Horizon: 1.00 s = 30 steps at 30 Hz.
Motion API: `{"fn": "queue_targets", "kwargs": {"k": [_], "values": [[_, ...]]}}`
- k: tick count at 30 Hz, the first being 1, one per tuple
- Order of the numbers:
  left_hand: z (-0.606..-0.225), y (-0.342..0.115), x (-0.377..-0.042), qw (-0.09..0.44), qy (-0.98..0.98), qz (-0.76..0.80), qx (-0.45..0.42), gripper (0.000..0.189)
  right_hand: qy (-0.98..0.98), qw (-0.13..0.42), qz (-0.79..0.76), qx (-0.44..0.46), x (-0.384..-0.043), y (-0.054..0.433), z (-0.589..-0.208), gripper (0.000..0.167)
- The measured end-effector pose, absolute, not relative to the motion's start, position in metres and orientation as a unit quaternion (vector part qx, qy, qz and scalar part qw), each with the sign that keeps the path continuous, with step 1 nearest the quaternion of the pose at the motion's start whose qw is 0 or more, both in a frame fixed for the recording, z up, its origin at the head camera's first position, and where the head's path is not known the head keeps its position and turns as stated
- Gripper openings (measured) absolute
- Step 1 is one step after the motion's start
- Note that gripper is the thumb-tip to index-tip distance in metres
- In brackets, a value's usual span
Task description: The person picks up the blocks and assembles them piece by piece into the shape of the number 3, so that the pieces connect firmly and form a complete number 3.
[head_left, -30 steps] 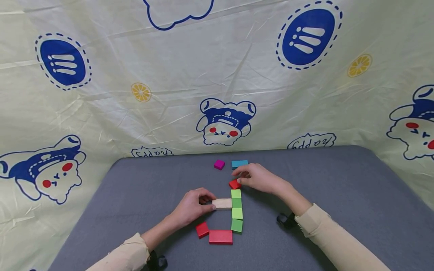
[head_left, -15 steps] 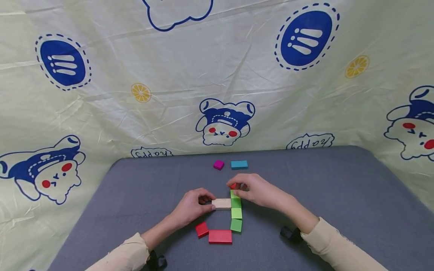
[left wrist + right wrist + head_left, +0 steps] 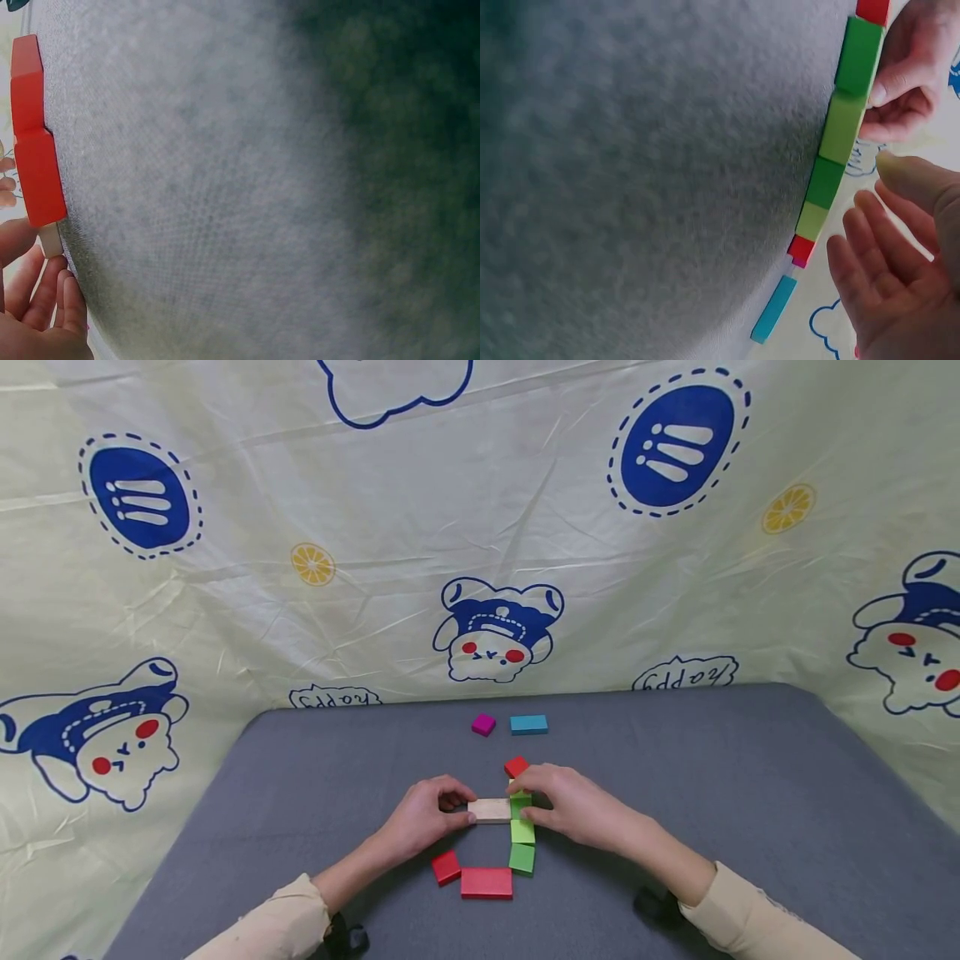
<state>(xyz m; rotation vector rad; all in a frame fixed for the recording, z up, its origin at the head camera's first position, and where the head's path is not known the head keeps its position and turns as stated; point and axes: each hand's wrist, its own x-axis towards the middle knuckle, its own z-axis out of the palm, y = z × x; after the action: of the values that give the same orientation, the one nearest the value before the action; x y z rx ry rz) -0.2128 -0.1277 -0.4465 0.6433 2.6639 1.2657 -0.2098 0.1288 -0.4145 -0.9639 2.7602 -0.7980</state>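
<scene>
In the head view my left hand (image 3: 427, 810) pinches the left end of a plain wooden block (image 3: 489, 811) between thumb and fingers. The block's right end meets a column of green blocks, alternating light and dark. My right hand (image 3: 577, 806) hovers beside the column's upper part, partly covering the top light green block and the dark green block (image 3: 516, 808). Its fingers look loosely bent and hold nothing in the right wrist view, apart from the light green block (image 3: 841, 126). A red block (image 3: 516, 767), turned at an angle, sits at the column's far end.
Nearer the person lie a long red block (image 3: 486, 883) and a tilted smaller red block (image 3: 446, 867). Toward the table's back edge are a magenta block (image 3: 483, 725) and a blue block (image 3: 528, 724). A printed curtain (image 3: 390, 627) hangs behind the grey table (image 3: 675, 760).
My right hand has let go of the red block at the column's far end and moved nearer along the column. That red block shifted slightly. My left hand stays on the wooden block.
</scene>
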Motion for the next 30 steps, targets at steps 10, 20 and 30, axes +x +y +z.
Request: {"fn": "queue_targets", "kwargs": {"k": [10,20,30], "values": [[-0.447,-0.126,-0.213,0.059,0.878,0.421,0.219,0.02,0.924,0.04,-0.254,-0.283,-0.205,0.127,-0.417,0.026],[-0.447,-0.126,-0.213,0.06,0.879,0.419,0.221,0.02,0.923,0.039,-0.253,-0.286,-0.203,0.129,-0.423,0.024],[-0.446,-0.128,-0.211,0.069,0.88,0.42,0.211,0.021,0.915,0.032,-0.287,-0.281,-0.2,0.13,-0.429,0.024]]}}
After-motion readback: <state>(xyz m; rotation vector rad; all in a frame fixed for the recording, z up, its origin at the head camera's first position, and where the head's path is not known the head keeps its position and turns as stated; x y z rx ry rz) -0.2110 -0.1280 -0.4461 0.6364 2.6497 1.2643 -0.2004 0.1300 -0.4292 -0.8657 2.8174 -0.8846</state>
